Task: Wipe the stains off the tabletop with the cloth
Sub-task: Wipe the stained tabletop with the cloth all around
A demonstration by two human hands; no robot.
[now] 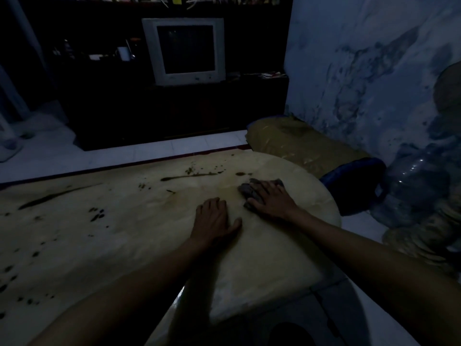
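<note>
A pale tabletop [139, 233] fills the lower left and middle of the head view in dim light. Dark stains lie across it: a long streak [187, 176] near the far edge, another streak [52, 197] at the left, and several small spots [97, 214]. My right hand [270, 198] presses palm down on a crumpled grey cloth [245, 189] near the table's far right corner. My left hand [214, 218] lies flat on the bare tabletop just left of it, fingers spread, holding nothing.
An old monitor [185, 49] stands on a dark cabinet beyond the table. A tan cushion [296, 141], a blue object [354, 181] and a large clear water bottle [414, 186] sit by the stained wall at right. White tiled floor [124, 151] borders the table.
</note>
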